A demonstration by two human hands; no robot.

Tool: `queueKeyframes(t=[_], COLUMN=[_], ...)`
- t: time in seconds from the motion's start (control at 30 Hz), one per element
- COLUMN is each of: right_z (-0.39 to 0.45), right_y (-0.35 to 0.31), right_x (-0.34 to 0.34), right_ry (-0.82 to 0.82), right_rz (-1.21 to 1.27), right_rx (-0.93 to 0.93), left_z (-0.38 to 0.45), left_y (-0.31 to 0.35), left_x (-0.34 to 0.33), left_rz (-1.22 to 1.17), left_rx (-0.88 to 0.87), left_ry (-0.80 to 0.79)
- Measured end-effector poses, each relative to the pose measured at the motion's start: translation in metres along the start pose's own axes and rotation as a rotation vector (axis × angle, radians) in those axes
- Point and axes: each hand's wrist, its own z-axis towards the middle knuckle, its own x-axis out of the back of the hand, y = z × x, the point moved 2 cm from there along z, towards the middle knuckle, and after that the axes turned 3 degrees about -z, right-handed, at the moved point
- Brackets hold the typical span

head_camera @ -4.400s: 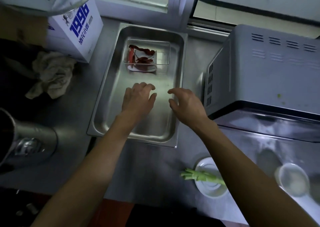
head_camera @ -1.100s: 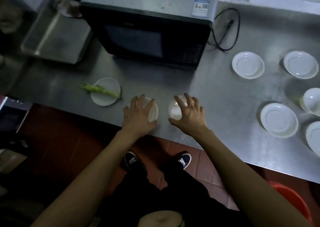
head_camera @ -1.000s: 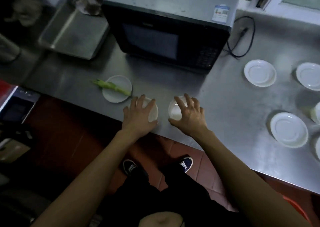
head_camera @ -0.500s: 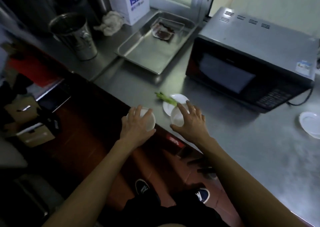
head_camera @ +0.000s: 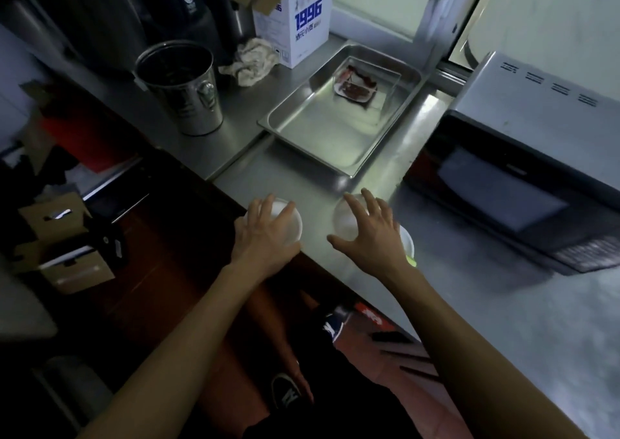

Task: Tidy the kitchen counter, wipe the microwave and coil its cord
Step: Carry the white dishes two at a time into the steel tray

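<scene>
We see a long grey metal desk [head_camera: 523,308] that runs along the wall. The big microwave [head_camera: 523,157] sits at the back of the desk, near its right end, with its dark door facing us. We cannot see its cord. A shiny metal tray [head_camera: 322,136] lies flat at the back of the desk, just left of the microwave. A small clear box [head_camera: 365,81] with something dark red in it sits in the tray's far corner. A tall metal cup [head_camera: 183,86] stands on the left part of the desk, near the front edge. A white carton [head_camera: 295,26] with blue numbers stands in the far left corner, and a crumpled rag [head_camera: 251,61] lies just beside it.

Our left hand [head_camera: 265,237] grips a small white dish [head_camera: 285,219] above the front edge of the desk, fingers curled over it. Our right hand [head_camera: 369,234] grips a second white dish [head_camera: 345,220] the same way, fingers spread and curled round its rim. Another white plate [head_camera: 407,240] peeks out under our right hand, on the desk near the front edge.
</scene>
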Motion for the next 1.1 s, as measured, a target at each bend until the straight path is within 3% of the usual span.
queueKeyframes(t=[0.37, 0.87, 1.1], right_z=[0.131, 0.261, 0.349], right_y=[0.017, 0.034, 0.024], right_x=[0.002, 0.005, -0.022], right_ry=[0.012, 0.049, -0.038], right_rz=[0.133, 0.057, 0.02], right_rx=[-0.075, -0.189, -0.324], left_z=[0.139, 0.316, 0.419], left_y=[-0.007, -0.01, -0.035], left_x=[0.011, 0.018, 0.018], left_rz=[-0.036, -0.078, -0.057], left_rx=[0.011, -0.134, -0.241], left_ry=[-0.098, -0.149, -0.172])
